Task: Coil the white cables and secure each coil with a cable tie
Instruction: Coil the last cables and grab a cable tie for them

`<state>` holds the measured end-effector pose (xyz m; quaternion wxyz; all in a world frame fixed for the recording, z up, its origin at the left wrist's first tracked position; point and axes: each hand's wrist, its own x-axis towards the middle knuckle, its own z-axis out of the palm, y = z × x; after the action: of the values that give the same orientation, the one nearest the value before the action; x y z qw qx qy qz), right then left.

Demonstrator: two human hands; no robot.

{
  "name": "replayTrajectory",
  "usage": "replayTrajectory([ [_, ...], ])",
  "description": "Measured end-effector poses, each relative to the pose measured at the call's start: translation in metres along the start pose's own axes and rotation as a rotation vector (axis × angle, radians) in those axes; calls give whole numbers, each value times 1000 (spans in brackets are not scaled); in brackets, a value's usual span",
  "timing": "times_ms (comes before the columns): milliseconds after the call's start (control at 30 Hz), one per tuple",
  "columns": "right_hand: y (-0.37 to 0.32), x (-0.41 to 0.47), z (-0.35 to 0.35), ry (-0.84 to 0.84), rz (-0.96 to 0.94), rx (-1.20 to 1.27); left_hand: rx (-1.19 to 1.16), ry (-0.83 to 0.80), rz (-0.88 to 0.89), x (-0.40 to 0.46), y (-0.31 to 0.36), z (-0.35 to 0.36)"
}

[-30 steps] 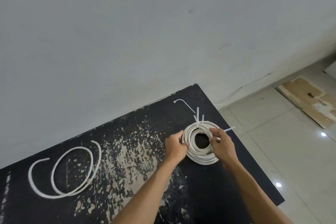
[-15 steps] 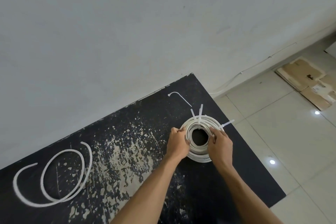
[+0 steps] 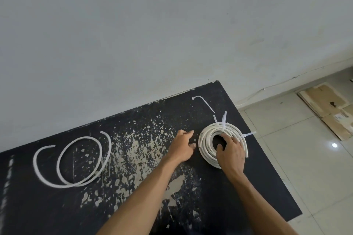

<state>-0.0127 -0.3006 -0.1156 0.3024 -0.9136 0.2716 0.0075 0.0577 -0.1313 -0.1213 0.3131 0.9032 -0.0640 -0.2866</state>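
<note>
1. Setting: a black, paint-worn worktop (image 3: 133,158) stood against a plain grey wall (image 3: 152,25); pale floor tiles (image 3: 305,177) and flattened cardboard (image 3: 328,105) lay to the right.
2. Tied coil (image 3: 205,143): a stack of white cable loops, lying flat near the worktop's far right corner. Several cable-tie tails (image 3: 224,118) stuck up from its far rim, and one more (image 3: 249,134) stuck out to the right.
3. Right hand (image 3: 231,153): rested on the near right side of the tied coil, fingers curled over the loops and reaching into its centre hole, thumb against the inner edge. It gripped the coil.
4. Left hand (image 3: 182,148): just beside the coil on its left, not touching it, fingers loosely bent and holding nothing.
5. Loose cable (image 3: 76,160): lay well apart on the left of the worktop in two slack, untied loops.
6. Spare cable tie (image 3: 203,101): lay on the worktop beyond the coil, near the far edge.
7. Judged status: one coil appeared secured; the loose cable remained to be wound and tied.
8. Risks, as judgements:
 - The tied coil sat close to the right edge; a careless push could send it off onto the floor.
 - The loose cable looked springy, so its loops could spread open if released before a tie closed.
 - The spare tie, white and thin, could be knocked off the far edge when reached for.
</note>
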Motion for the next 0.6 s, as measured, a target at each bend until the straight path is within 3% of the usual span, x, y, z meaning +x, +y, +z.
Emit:
replayTrajectory([
  [267,-66,-28,26,-178,-219,16,-36,192,-69,-63,-99,-62],
  [600,-179,-80,123,-608,-306,67,-106,347,-363,-153,-237,-115],
])
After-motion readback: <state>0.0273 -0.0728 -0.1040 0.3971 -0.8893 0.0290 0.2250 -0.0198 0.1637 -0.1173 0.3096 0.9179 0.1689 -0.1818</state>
